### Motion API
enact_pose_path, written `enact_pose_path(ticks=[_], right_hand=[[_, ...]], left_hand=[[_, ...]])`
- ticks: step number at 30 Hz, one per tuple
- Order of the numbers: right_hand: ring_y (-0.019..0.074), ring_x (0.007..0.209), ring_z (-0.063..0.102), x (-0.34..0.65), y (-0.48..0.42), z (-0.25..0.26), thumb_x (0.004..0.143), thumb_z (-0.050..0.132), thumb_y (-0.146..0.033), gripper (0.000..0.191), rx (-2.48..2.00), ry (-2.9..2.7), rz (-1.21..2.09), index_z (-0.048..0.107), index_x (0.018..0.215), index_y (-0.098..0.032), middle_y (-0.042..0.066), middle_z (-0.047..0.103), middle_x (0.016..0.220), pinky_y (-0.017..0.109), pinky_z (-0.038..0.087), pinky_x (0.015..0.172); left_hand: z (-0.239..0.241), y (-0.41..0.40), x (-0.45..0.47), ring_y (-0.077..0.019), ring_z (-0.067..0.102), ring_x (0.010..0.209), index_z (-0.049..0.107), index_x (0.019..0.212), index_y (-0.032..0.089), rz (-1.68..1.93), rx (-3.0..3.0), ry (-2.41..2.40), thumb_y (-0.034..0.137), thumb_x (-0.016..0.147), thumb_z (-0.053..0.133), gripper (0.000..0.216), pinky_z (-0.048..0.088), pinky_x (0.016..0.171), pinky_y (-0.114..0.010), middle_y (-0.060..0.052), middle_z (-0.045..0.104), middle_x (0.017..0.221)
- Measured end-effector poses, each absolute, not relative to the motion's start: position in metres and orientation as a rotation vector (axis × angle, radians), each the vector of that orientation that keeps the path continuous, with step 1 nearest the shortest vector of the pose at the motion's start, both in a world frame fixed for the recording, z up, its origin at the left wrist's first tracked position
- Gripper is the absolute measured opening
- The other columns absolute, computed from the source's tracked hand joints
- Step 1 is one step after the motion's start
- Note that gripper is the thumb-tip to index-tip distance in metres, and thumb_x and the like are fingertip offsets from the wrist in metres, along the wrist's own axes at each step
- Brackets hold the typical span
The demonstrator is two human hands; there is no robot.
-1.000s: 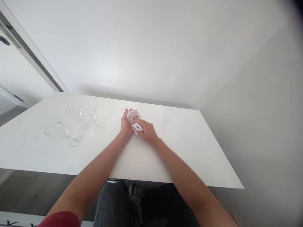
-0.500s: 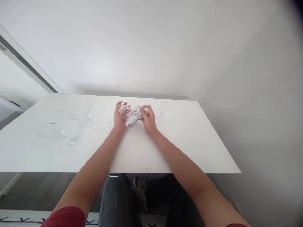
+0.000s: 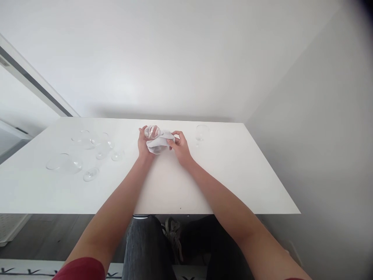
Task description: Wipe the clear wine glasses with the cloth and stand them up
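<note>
My left hand (image 3: pixel 143 144) is wrapped round a clear wine glass (image 3: pixel 152 132) held above the middle of the white table (image 3: pixel 175 182). A white cloth (image 3: pixel 159 143) covers the lower part of the glass. My right hand (image 3: pixel 180 147) pinches that cloth against the glass from the right. Both hands are closed and nearly touch each other.
Several clear glasses lie on their sides at the table's left (image 3: pixel 87 149). One glass stands upright at the back right (image 3: pixel 201 133). White walls close in behind and to the right. My knees show under the table's front edge.
The cloth has spread from a small wad in my right hand to a wrap round the glass. The glass has turned in my left hand. The camera has shifted slightly.
</note>
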State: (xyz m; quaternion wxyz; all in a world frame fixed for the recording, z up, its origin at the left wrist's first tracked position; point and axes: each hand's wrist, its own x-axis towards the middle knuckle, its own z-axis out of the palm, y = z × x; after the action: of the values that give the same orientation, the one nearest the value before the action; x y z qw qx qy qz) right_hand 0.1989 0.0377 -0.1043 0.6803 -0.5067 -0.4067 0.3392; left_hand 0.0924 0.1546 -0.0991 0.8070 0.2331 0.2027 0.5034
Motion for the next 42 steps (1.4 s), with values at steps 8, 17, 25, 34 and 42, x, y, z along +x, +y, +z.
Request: enact_pose_path(ticks=[8, 17, 25, 34, 42], right_hand=[[0.0239, 0.113, 0.049, 0.194, 0.026, -0.096, 0.098, 0.059, -0.043, 0.022, -1.535, -1.347, -0.023, 0.069, 0.095, -0.023, 0.009, 0.058, 0.115, 0.040, 0.040, 0.104], [0.0163, 0.086, 0.053, 0.196, 0.024, -0.089, 0.099, 0.047, -0.043, 0.019, -1.326, -1.129, 0.281, 0.049, 0.097, -0.024, 0.001, 0.058, 0.094, 0.028, 0.045, 0.084], [0.0114, 0.051, 0.026, 0.197, 0.033, -0.102, 0.097, 0.050, -0.043, 0.019, -1.322, -0.812, 0.482, 0.038, 0.095, -0.028, -0.010, 0.029, 0.058, 0.022, 0.022, 0.050], [0.0120, 0.082, 0.056, 0.189, 0.036, -0.095, 0.085, 0.058, -0.026, 0.041, -0.904, -0.731, 0.671, 0.030, 0.114, -0.034, -0.002, 0.059, 0.107, 0.019, 0.042, 0.059], [0.0137, 0.100, 0.067, 0.186, 0.045, -0.100, 0.082, 0.074, -0.033, 0.049, -0.806, -0.782, 0.744, 0.033, 0.109, -0.031, 0.000, 0.062, 0.119, 0.024, 0.055, 0.075]], left_hand=[[-0.099, 0.158, 0.093, -0.0146, 0.073, 0.099, 0.061, 0.100, 0.022, 1.415, 0.629, 0.463, 0.047, 0.102, 0.059, 0.025, 0.060, 0.094, -0.030, -0.007, 0.063, 0.116], [-0.102, 0.161, 0.095, -0.0142, 0.070, 0.094, 0.061, 0.098, 0.022, 1.425, 0.634, 0.480, 0.046, 0.102, 0.058, 0.025, 0.061, 0.088, -0.029, -0.008, 0.061, 0.122], [-0.107, 0.165, 0.093, -0.0185, 0.070, 0.103, 0.059, 0.098, 0.024, 1.487, 0.809, 0.474, 0.054, 0.093, 0.069, 0.032, 0.061, 0.085, -0.029, -0.007, 0.060, 0.128], [-0.106, 0.167, 0.090, -0.0179, 0.072, 0.105, 0.052, 0.103, 0.027, 1.605, 0.989, 0.562, 0.058, 0.095, 0.065, 0.035, 0.059, 0.083, -0.028, -0.005, 0.056, 0.132], [-0.102, 0.153, 0.096, -0.0216, 0.073, 0.110, 0.055, 0.107, 0.030, 1.501, 1.179, 0.487, 0.061, 0.095, 0.065, 0.035, 0.059, 0.087, -0.032, -0.005, 0.057, 0.135]])
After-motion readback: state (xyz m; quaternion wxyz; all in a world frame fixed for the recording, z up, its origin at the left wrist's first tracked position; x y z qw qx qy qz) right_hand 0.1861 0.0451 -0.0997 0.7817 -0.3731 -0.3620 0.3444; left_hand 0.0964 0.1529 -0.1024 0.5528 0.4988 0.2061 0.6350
